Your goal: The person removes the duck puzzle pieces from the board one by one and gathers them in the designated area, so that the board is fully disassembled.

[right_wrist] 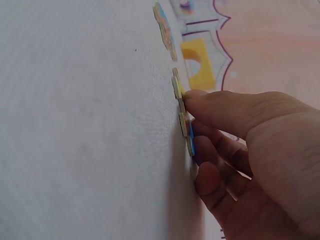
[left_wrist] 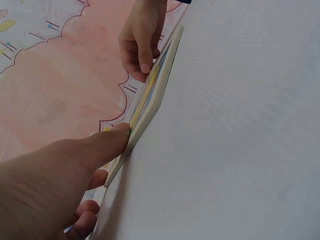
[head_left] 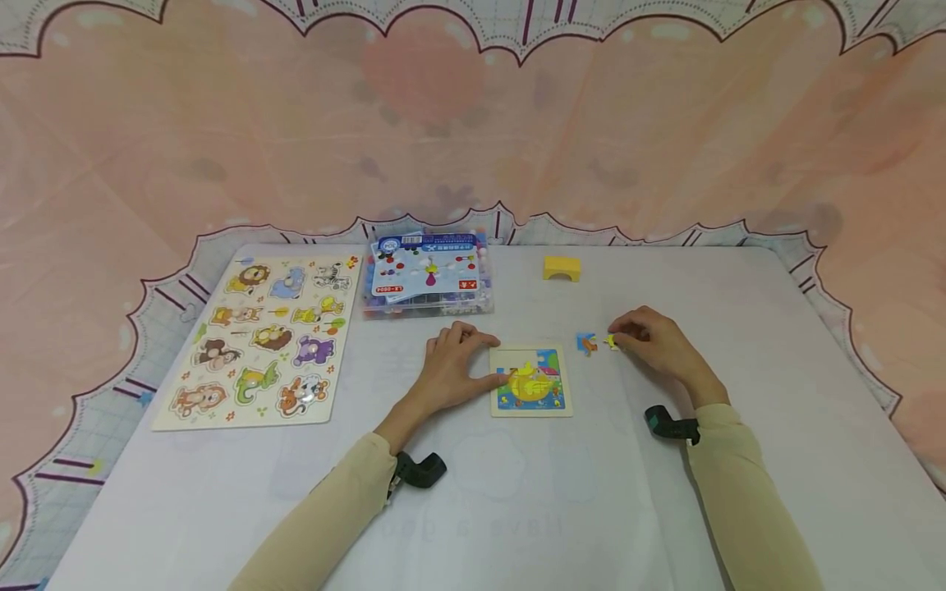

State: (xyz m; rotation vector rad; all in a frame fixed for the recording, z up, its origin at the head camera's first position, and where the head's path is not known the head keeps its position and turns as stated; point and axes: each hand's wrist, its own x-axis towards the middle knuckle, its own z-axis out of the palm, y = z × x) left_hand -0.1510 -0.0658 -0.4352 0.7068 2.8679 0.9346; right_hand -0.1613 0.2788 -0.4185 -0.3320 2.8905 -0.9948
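A small square wooden puzzle board with a yellow duck picture lies in the middle of the table, bare wood showing at its upper left. My left hand steadies its left side: the thumb rests on the picture and the index finger reaches the far left corner. Right of the board, my right hand pinches a puzzle piece with yellow and blue on it, low against the table. In the right wrist view, the thumb covers part of that piece. A blue and orange puzzle piece lies between it and the board.
A large animal peg puzzle lies at the left. Behind the small board sits a clear plastic box with a printed sheet on top. A yellow arch block stands at the back. The table is covered in white.
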